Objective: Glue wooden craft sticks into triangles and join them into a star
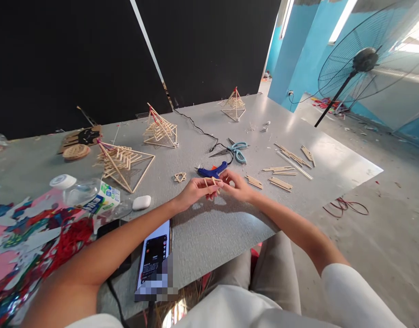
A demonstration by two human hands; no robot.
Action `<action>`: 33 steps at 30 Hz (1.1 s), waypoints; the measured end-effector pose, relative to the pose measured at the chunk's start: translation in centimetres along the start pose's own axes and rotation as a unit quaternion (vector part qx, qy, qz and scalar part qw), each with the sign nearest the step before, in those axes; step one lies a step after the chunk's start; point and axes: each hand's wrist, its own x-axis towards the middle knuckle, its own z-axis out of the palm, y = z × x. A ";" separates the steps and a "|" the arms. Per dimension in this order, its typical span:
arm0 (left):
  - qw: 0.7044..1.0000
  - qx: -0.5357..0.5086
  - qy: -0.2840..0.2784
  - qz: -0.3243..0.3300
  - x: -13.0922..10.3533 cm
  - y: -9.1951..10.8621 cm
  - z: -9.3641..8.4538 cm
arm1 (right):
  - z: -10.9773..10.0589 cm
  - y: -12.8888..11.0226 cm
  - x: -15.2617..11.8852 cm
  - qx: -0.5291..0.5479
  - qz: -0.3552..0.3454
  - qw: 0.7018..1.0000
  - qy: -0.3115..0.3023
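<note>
Both my hands meet above the grey table [226, 232], fingertips close together. Pinched in my left hand [195, 190] is a small frame of wooden sticks [212, 180]. The fingers of my right hand [237, 186] are curled in against the same frame at its right end. Just beyond them lies a blue glue gun [209, 172]. A small star of wooden sticks [180, 176] rests left of the glue gun. Short bundled sticks [253, 181] lie right of my right hand. Behind the glue gun are light-blue-handled scissors [239, 146].
Stick pyramids stand at left [124, 166], further back [160, 130] and at the far edge [235, 107]. More sticks [293, 155] lie right. A plastic bottle [93, 193], white earbud case [141, 202], phone [155, 259] and ribbon scraps [25, 241] crowd the left. A fan [365, 59] stands beyond.
</note>
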 end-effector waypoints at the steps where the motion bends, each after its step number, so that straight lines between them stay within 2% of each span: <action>1: 1.000 0.004 -0.005 -0.001 0.0 0.0 -0.1 | 0.4 0.1 -0.1 0.017 0.010 1.000 -0.008; 5: 1.000 0.019 -0.019 -0.003 0.2 0.2 -0.1 | 0.9 -0.1 -0.1 0.045 0.051 0.996 -0.055; 7: 0.999 0.028 -0.018 -0.001 0.1 0.3 0.1 | 0.6 -0.5 0.2 0.048 0.054 0.993 -0.099; 9: 0.999 0.039 -0.009 0.001 0.1 0.4 0.3 | 0.1 -1.1 0.5 0.042 0.052 0.991 -0.117; 13: 0.997 0.077 0.016 -0.008 0.1 0.2 0.3 | -0.8 -1.5 -0.1 -0.005 0.060 0.997 -0.046; 18: 0.985 0.173 -0.010 -0.010 0.8 -1.6 0.5 | -0.3 -0.9 -4.7 -0.097 0.066 0.993 0.024; 23: 0.954 0.295 -0.009 0.054 1.0 -3.3 0.9 | 0.9 -0.6 -8.2 -0.211 0.015 0.977 0.039; 28: 0.903 0.414 -0.005 0.118 0.4 -3.1 0.8 | 1.1 -0.7 -8.5 -0.290 -0.028 0.956 0.045; 33: 0.861 0.487 -0.013 0.143 0.3 -3.2 0.7 | 1.1 -0.8 -8.8 -0.307 -0.063 0.949 0.029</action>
